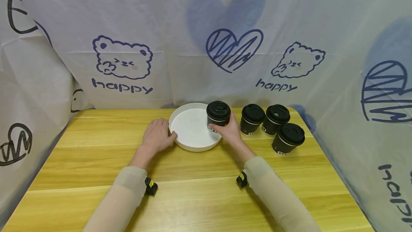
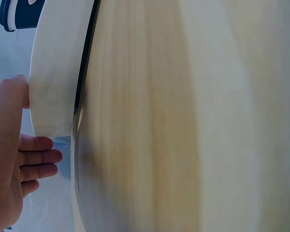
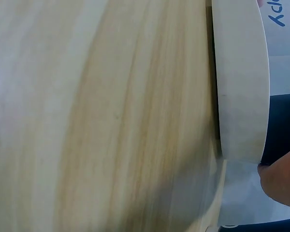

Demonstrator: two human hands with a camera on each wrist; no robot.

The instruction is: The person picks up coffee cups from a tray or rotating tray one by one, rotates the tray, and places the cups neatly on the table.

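A round white tray (image 1: 193,131) with a low upright wall lies near the table's back edge. At its left side is my left hand (image 1: 156,137), thumb over the rim and fingers along the outside; the left wrist view shows the fingers (image 2: 41,157) fairly straight beside the wall. My right hand (image 1: 229,129) grips a black paper coffee cup (image 1: 215,121) with a black lid, thumb across its front. This cup is upright within the tray's right side; the tray wall hides its base in the right wrist view.
Three more lidded black coffee cups stand to the right: one (image 1: 252,119) nearest the right hand, another (image 1: 275,119) beside it, and the third (image 1: 288,139) closer to the front. Behind the wooden table (image 1: 199,196) hangs a white printed cloth (image 1: 180,71), which also covers both sides.
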